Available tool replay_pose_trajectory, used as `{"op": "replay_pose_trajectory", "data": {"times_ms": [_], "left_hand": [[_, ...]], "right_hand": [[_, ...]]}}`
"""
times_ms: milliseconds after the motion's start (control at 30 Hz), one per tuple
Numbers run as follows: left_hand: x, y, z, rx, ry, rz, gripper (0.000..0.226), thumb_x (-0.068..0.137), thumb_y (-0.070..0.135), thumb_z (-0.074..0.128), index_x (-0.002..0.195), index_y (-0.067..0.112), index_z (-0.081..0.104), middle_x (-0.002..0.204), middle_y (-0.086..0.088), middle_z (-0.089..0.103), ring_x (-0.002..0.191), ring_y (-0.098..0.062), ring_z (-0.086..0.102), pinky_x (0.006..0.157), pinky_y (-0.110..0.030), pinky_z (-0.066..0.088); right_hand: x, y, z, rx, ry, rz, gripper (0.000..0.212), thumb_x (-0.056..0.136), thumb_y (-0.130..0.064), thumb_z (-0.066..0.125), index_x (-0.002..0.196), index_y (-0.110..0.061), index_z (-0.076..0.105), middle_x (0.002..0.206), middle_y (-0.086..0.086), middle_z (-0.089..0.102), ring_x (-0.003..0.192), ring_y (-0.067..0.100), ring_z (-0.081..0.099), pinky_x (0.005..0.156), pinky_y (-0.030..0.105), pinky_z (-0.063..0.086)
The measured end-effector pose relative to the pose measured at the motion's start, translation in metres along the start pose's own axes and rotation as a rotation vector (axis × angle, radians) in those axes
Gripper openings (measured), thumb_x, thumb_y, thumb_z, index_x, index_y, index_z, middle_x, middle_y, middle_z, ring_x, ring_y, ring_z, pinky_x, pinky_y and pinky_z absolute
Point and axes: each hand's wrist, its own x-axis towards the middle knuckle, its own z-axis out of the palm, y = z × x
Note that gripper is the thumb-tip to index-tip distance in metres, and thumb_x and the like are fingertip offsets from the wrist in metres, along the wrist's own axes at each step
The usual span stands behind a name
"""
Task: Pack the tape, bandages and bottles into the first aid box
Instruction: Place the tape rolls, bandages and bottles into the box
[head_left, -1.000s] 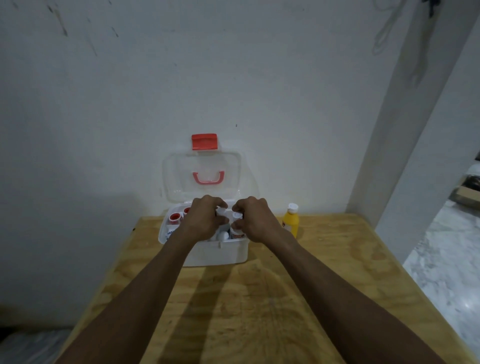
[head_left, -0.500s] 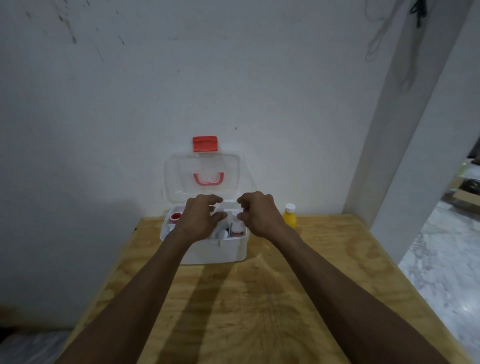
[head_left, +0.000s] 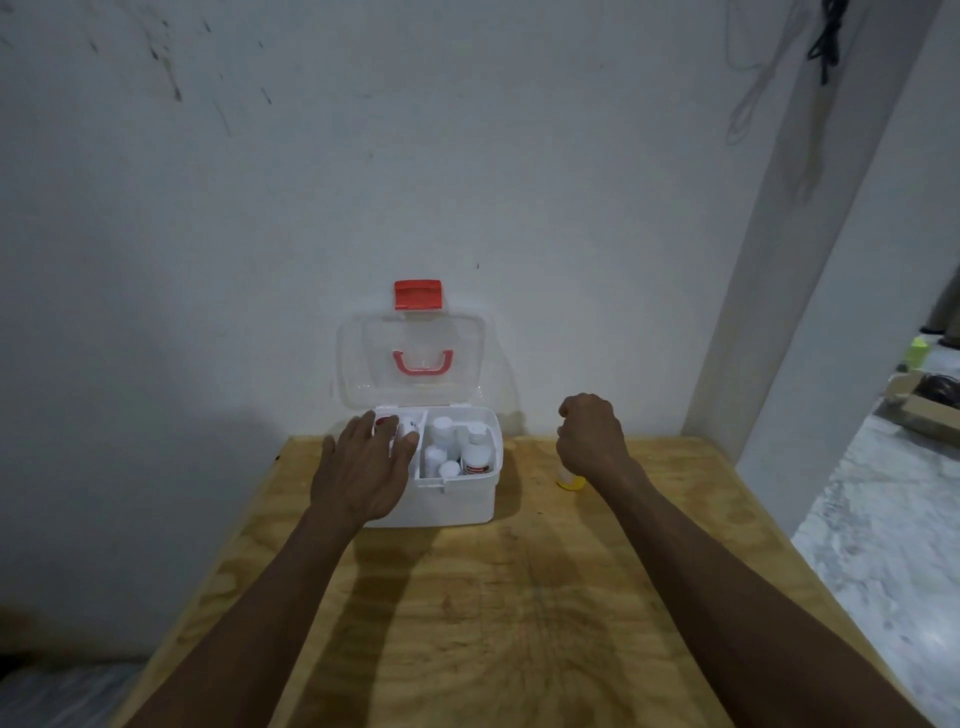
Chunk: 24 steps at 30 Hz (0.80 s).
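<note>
The left hand (head_left: 363, 475) is laid flat, fingers spread and gripping nothing, over the left compartment of the first aid box (head_left: 447, 499), where a red-capped item (head_left: 385, 422) is partly covered by the fingertips. The right hand (head_left: 589, 435) is curled into a loose fist to the right of the box, clear of its wall; a yellow bottle (head_left: 570, 482) is seen just below and behind the wrist, mostly hidden, and whether it is gripped cannot be told. The box is set on the wooden surface (head_left: 519, 597) against the white wall (head_left: 260, 208), its clear lid (head_left: 410, 364) stood upright behind it, with a red handle (head_left: 422, 362) showing through the lid and a red latch (head_left: 417, 294) at the lid's top edge. In the box's right compartment, several white bottles (head_left: 442, 431) are packed upright, close together, and a white bottle with a red label (head_left: 477, 458) is placed at the right end, beside the box wall. Tape and bandages cannot be made out. Both bare forearms are stretched forward across the surface from the near edge, one on each side of the box. To the right of the box, beyond the surface's edge, a pale pillar (head_left: 810, 260) and a marble-patterned floor (head_left: 883, 545) are seen.
</note>
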Motion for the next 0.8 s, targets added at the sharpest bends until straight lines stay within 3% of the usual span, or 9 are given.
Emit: {"op": "replay_pose_trajectory", "data": {"times_ms": [167, 300, 433, 500, 800], "left_hand": [[-0.001, 0.003, 0.002, 0.07, -0.046, 0.006, 0.066, 0.094, 0.058, 0.008, 0.142, 0.024, 0.038, 0.153, -0.007, 0.037, 0.141, -0.031, 0.031, 0.112, -0.056, 0.026], [-0.003, 0.003, 0.004, 0.089, -0.054, 0.004, 0.064, 0.096, 0.057, 0.009, 0.145, 0.026, 0.034, 0.155, -0.005, 0.035, 0.144, -0.028, 0.027, 0.116, -0.055, 0.022], [-0.003, 0.003, 0.006, 0.101, -0.046, 0.003, 0.062, 0.097, 0.055, 0.01, 0.147, 0.026, 0.032, 0.156, -0.004, 0.034, 0.145, -0.027, 0.025, 0.116, -0.054, 0.019], [-0.004, 0.003, 0.007, 0.104, -0.037, 0.001, 0.062, 0.097, 0.055, 0.01, 0.147, 0.027, 0.032, 0.156, -0.004, 0.034, 0.145, -0.028, 0.026, 0.116, -0.054, 0.019], [-0.004, 0.002, 0.01, 0.09, -0.045, -0.025, 0.063, 0.096, 0.057, 0.009, 0.148, 0.028, 0.029, 0.158, -0.003, 0.029, 0.147, -0.026, 0.02, 0.118, -0.053, 0.017]], "right_hand": [[0.004, 0.001, 0.003, 0.027, 0.002, -0.017, 0.03, 0.084, 0.01, 0.06, 0.112, 0.001, 0.063, 0.112, 0.018, 0.066, 0.098, 0.031, 0.064, 0.077, 0.034, 0.054], [0.006, -0.017, -0.018, 0.079, 0.059, -0.102, 0.012, 0.085, 0.003, 0.061, 0.095, 0.001, 0.067, 0.097, 0.02, 0.067, 0.097, 0.036, 0.066, 0.07, 0.029, 0.047], [0.013, -0.061, -0.057, 0.131, 0.226, -0.281, 0.02, 0.084, -0.004, 0.063, 0.1, 0.008, 0.07, 0.103, 0.024, 0.071, 0.098, 0.037, 0.066, 0.086, 0.042, 0.053], [0.017, -0.083, -0.067, 0.164, 0.252, -0.349, 0.026, 0.087, -0.007, 0.063, 0.111, 0.003, 0.07, 0.113, 0.019, 0.07, 0.105, 0.033, 0.064, 0.09, 0.034, 0.05], [0.032, -0.119, -0.021, 0.145, 0.029, -0.414, 0.03, 0.089, -0.008, 0.067, 0.118, -0.001, 0.067, 0.123, 0.016, 0.066, 0.113, 0.031, 0.06, 0.096, 0.039, 0.052]]}}
